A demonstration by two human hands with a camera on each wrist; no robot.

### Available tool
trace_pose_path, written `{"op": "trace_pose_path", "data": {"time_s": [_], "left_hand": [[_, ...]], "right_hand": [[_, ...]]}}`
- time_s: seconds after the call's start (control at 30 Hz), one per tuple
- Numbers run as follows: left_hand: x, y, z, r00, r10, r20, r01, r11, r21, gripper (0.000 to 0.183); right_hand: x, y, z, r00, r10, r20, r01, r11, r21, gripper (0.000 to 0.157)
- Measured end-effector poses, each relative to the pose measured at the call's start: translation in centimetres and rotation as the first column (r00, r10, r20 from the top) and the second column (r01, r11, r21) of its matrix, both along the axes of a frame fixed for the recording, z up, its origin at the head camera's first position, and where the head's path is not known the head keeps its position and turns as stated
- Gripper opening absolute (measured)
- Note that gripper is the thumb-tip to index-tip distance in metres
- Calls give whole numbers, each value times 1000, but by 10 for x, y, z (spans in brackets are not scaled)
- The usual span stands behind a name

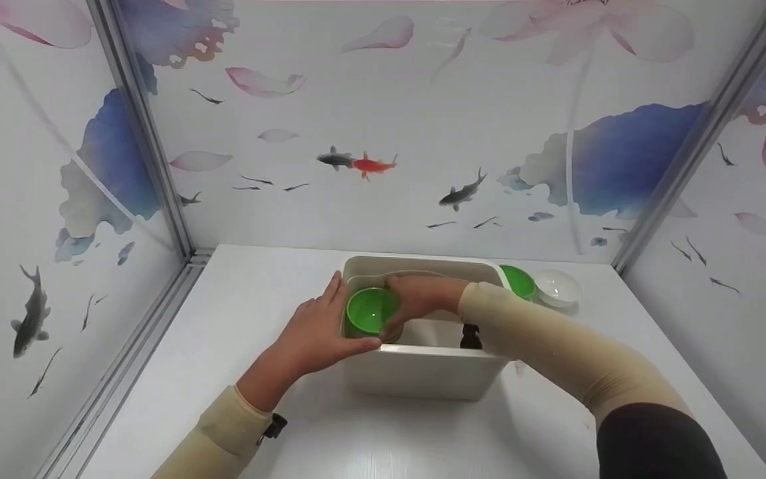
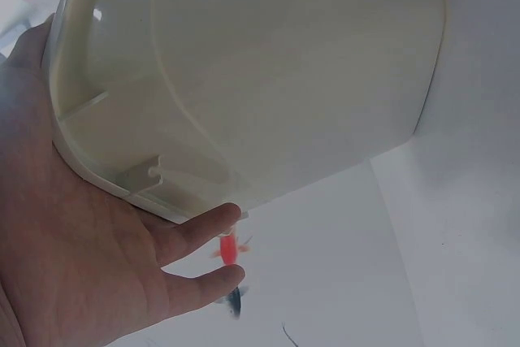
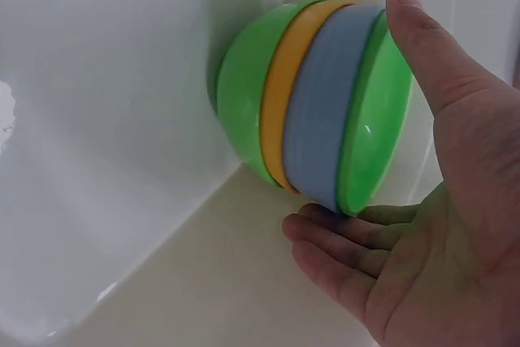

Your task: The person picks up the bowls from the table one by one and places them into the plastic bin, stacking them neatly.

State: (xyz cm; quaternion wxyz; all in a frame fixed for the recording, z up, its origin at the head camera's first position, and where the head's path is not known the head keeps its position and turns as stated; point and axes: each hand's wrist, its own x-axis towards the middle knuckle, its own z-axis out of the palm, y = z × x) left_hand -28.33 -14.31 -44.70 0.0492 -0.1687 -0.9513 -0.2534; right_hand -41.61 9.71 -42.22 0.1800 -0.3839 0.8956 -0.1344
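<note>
In the head view a stack of bowls stands in the left end of a white bin (image 1: pixel 416 376), its top green bowl (image 1: pixel 371 311) facing up. Inside the bin my right hand (image 1: pixel 416 296) holds that green bowl by its rim. The right wrist view shows the thumb on one side and the fingertips on the other. Below the green rim are a grey-blue bowl (image 3: pixel 327 103), an orange bowl (image 3: pixel 280 95) and a lighter green bowl (image 3: pixel 241 95). My left hand (image 1: pixel 316 332) rests on the bin's left rim, fingers extended along the outside.
Right of the bin, on the white table (image 1: pixel 256 286), are another green bowl (image 1: pixel 519 282), partly hidden by the bin, and a white bowl (image 1: pixel 558 288). Printed panels (image 1: pixel 356 219) enclose the table at the back and both sides.
</note>
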Motion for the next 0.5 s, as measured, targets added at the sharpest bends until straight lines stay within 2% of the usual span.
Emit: {"op": "trace_pose_path", "data": {"time_s": [0.27,0.37,0.5], "left_hand": [[-1,1,0,1000,10,4,-10,1000,-11,139],[-1,1,1,1000,16,10,-16,1000,-15,139],[-1,1,0,1000,19,20,-18,1000,-12,139]], "right_hand": [[-1,18,41,998,1,-69,4,997,74,92],[1,27,56,997,-2,-75,5,999,39,86],[6,44,69,996,-19,-86,12,997,-72,73]]}}
